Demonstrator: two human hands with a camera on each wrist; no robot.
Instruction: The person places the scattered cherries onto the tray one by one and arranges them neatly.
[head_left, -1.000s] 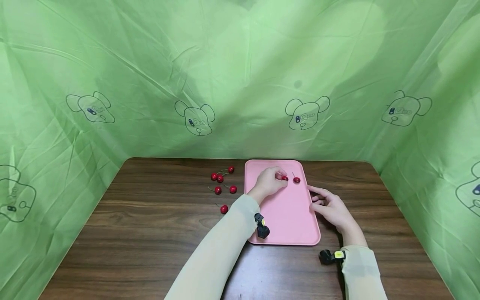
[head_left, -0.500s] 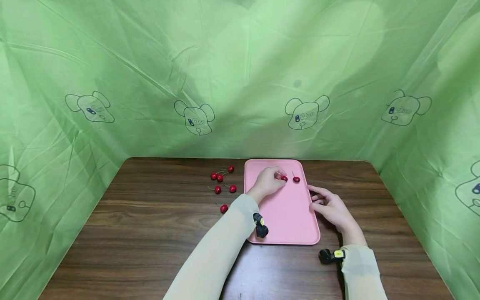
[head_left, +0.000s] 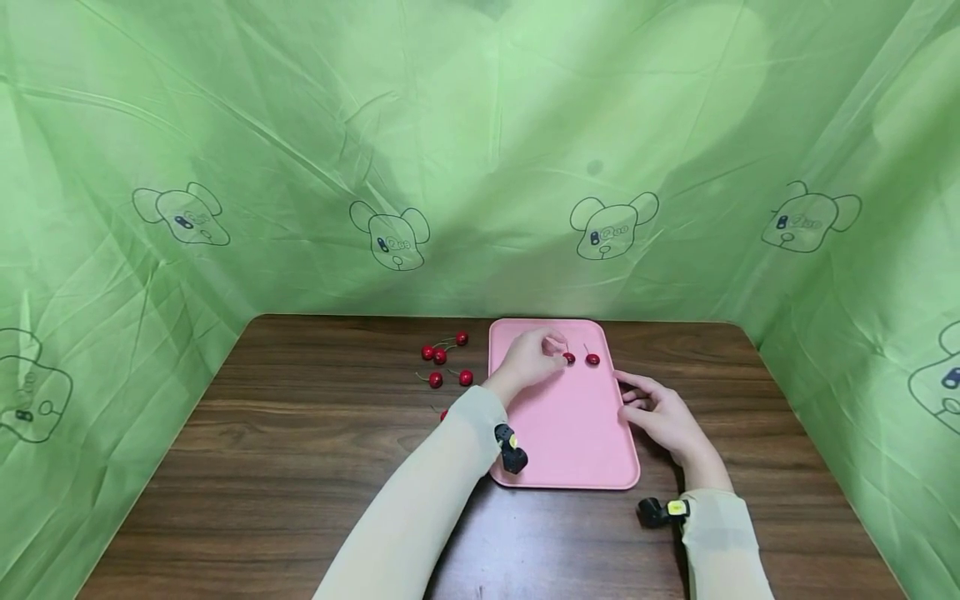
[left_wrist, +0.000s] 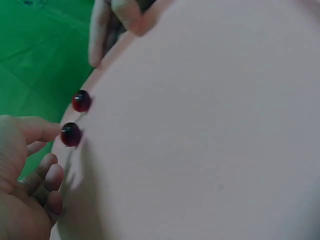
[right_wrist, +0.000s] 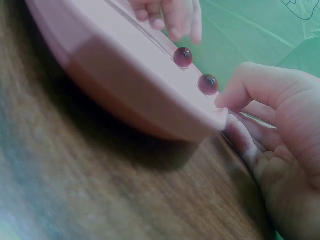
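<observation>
Two red cherries lie side by side near the far end of a pink tray. The left one sits right at my left hand, whose thumb and fingers are spread apart. In the left wrist view a fingertip is right against this cherry, and the other fingers stand off it. The second cherry lies to its right with its stem pointing away. My right hand holds the tray's right edge; in the right wrist view its fingers pinch the rim from above and below.
Left of the tray, several loose cherries with stems lie on the brown wooden table; my left sleeve partly covers the nearest one. A green curtain with printed bear heads closes off the back and sides.
My left hand has let go of the cherry, its fingers parting and drawing slightly left, with the forearm shifting left too. The cherry stays on the tray. My right hand has not moved.
</observation>
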